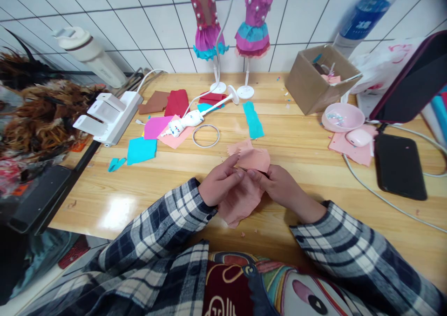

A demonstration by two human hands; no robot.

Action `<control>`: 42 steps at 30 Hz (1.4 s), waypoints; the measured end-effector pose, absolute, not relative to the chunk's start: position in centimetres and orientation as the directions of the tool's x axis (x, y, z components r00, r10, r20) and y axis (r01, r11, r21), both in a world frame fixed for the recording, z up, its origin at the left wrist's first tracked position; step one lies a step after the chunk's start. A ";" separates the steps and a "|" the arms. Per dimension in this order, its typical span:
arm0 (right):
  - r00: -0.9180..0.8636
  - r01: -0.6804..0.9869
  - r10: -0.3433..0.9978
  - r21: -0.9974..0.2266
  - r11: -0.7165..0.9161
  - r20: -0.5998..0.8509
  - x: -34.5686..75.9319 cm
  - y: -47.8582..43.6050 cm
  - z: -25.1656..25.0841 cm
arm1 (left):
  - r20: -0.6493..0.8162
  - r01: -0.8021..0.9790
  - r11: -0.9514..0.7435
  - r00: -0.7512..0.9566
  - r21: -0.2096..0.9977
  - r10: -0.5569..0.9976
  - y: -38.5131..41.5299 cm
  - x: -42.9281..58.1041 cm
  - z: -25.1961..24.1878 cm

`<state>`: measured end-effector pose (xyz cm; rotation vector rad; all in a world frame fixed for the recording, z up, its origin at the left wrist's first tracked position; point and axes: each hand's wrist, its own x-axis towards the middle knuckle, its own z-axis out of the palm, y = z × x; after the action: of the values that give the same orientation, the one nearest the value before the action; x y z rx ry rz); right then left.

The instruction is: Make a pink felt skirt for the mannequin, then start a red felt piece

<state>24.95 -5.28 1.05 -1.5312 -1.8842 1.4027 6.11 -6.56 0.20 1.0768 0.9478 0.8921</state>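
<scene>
A sheet of salmon-pink crepe paper (240, 199) is held between my two hands above the front of the table, one part hanging below the fingers and a ragged part standing up beyond them. My left hand (223, 178) pinches it from the left, my right hand (275, 181) from the right, both with fingers closed. A dark line runs along the paper between the thumbs; what it is I cannot make out. Beyond the hands lie a turquoise strip (253, 119), a silver ring (206, 136) and a small white mannequin on a stand (186, 122), tipped on its side.
Two dressed mannequins (209, 41) stand by the tiled wall. Coloured paper pieces (142, 151) and a white charger (108, 116) are at left. At right are a cardboard box (307, 85), a pink bowl (331, 126) of beads, a black phone (400, 167) and a cable (370, 188).
</scene>
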 end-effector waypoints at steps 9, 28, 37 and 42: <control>-0.476 0.541 0.823 -0.841 -0.003 -0.309 27.9 -4.3 2.5 | -0.298 -0.161 0.361 0.318 0.919 0.900 -5.7 5.4 0.8; -0.375 0.737 0.927 -0.600 0.311 0.021 24.1 0.2 2.1 | -0.377 -0.228 0.469 0.352 0.853 0.857 -5.1 1.8 2.1; 0.134 0.931 0.958 -0.364 -0.034 0.255 33.0 -0.5 3.1 | -0.394 -0.423 0.477 0.272 0.770 0.878 -5.0 1.5 3.5; 0.080 0.992 0.945 -0.116 -0.045 0.316 33.6 -0.8 1.9 | -0.430 -0.593 0.592 0.408 0.546 0.806 -4.0 3.4 4.0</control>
<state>33.56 -0.84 1.86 -2.0613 -1.9334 -0.2202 3.43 -3.96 3.96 0.3317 0.7246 0.9016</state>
